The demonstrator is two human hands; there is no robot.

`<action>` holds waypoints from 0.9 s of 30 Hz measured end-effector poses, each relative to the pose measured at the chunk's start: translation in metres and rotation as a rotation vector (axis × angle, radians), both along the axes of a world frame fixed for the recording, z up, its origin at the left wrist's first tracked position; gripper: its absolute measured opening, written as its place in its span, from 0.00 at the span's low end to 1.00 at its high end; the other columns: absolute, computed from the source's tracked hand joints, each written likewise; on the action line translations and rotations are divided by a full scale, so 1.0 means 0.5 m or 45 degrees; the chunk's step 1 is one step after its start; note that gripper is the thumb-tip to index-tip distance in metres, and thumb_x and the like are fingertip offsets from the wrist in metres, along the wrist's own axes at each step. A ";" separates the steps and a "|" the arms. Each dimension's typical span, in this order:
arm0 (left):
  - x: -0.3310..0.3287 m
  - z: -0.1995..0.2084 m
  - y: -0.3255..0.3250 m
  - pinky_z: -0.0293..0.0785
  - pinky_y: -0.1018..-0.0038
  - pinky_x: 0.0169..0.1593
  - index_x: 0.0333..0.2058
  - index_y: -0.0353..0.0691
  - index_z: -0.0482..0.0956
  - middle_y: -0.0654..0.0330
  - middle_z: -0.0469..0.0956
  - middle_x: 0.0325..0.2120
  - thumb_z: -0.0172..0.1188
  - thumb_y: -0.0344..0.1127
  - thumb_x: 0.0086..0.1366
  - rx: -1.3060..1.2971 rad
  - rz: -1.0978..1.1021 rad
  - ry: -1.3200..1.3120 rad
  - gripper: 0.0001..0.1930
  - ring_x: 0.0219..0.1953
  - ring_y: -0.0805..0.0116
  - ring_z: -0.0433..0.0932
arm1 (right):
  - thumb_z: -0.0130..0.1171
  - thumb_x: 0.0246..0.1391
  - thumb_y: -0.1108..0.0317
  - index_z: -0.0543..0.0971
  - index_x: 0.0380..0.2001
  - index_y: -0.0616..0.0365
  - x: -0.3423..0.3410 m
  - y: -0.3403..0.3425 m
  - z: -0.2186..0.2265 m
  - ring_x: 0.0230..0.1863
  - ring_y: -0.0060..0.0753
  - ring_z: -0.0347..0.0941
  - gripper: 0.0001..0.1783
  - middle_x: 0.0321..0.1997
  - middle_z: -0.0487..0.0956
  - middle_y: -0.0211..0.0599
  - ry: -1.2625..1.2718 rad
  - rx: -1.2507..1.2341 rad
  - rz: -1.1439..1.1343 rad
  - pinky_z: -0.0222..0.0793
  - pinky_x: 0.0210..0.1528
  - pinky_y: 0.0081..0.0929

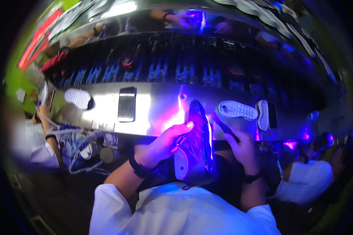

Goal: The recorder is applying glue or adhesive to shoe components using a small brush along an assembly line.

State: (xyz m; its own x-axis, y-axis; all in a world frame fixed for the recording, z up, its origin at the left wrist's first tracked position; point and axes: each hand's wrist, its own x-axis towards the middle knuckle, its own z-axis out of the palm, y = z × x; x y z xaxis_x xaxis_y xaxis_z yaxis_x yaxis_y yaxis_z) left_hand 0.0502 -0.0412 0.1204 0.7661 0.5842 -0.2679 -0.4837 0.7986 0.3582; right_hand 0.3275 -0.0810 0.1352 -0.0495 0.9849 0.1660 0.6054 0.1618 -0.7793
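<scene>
My left hand is closed around the side of a dark shoe upper, its thumb lying on top. The shoe stands upright in front of my body with the toe pointing away, glowing purple and blue under the light. A bright streak runs down its right edge. In my right hand is a slim dark-handled brush, its tip slanting up and left, close to the shoe's right side. Bristles are too blurred to make out. Just beyond the brush, a white shoe sole lies on the metal bench.
Another white sole lies beside a dark phone at the right. To the left are a phone and a pale sole on the metal bench. A dark conveyor runs behind. Co-workers sit left, right and opposite.
</scene>
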 end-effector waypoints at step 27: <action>-0.097 -0.011 0.207 0.78 0.74 0.52 0.70 0.38 0.60 0.58 0.75 0.56 0.70 0.31 0.56 0.867 0.005 1.073 0.43 0.53 0.71 0.78 | 0.64 0.57 0.74 0.74 0.59 0.65 0.101 -0.097 -0.083 0.41 0.30 0.80 0.26 0.47 0.83 0.43 0.622 -0.366 -0.093 0.75 0.44 0.28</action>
